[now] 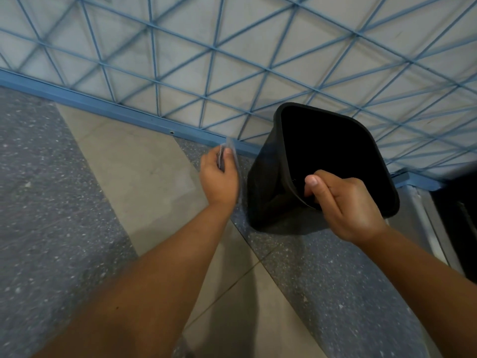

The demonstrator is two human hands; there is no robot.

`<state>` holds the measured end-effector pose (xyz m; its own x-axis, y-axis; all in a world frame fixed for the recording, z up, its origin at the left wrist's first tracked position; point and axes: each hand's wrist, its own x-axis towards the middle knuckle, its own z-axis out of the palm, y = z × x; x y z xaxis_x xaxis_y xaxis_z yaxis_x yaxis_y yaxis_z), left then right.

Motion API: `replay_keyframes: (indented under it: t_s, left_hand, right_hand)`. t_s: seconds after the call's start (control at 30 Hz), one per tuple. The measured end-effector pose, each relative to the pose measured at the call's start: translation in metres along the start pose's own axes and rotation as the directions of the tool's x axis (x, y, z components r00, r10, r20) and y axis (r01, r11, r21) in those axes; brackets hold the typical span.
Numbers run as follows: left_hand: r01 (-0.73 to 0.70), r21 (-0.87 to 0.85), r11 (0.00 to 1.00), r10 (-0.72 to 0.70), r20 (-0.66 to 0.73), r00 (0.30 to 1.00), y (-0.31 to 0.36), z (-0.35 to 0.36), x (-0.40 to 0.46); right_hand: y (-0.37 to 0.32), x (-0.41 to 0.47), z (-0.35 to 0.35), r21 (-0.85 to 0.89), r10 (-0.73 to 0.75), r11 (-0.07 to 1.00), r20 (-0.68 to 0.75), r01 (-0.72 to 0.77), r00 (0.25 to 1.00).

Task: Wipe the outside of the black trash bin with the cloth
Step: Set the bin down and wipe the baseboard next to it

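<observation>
Black trash bin point(263, 202) at 3 o'clock of frame centre, tilted, mouth toward me, base on floor point(64, 202) by blue lattice wall point(232, 60). My right hand point(343, 205) grips near rim, thumb inside. My left hand point(219, 179) pinches cloth point(231, 148), just beside bin's 9 o'clock flank, contact unclear. Judgement: steady rim firmly, flatten cloth on flank, stroke top to base, rotate bin between passes.

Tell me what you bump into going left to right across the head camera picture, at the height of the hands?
Speckled grey floor → beige floor tile → left hand holding the cloth → black trash bin → right hand gripping the bin's near rim.
</observation>
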<state>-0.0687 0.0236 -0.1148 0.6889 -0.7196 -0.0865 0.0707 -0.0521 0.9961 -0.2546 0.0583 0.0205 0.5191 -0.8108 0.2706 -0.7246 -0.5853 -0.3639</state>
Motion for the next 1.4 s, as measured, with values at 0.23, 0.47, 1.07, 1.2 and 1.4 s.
replay_keyframes:
  t_s: [0.23,0.47,1.07,1.2,1.4]
  left_hand:
    - [-0.195,-0.176,0.965,0.211,0.079,0.974,0.031,0.015,-0.098]
    - [0.140,0.096,0.985,-0.157,0.202,0.967,-0.018,0.030,-0.057]
    - [-0.394,0.661,0.638,0.004,0.510,0.860,-0.024,-0.030,0.031]
    - [-0.447,0.621,0.644,0.085,0.522,0.848,0.016,-0.042,0.055]
    - [-0.546,0.571,0.614,0.154,0.591,0.792,0.070,-0.050,0.083]
  right_hand:
    - [0.005,-0.001,0.001,0.020,-0.015,1.000,0.025,0.014,1.000]
    - [0.012,-0.001,-0.003,0.076,-0.045,0.996,0.040,0.042,0.998]
    - [0.015,-0.004,-0.004,-0.099,-0.064,0.993,0.009,0.065,0.998]
    - [0.013,0.003,-0.003,-0.193,-0.082,0.978,-0.013,0.078,0.997]
    - [0.004,0.023,0.004,-0.260,-0.096,0.962,-0.057,0.078,0.994]
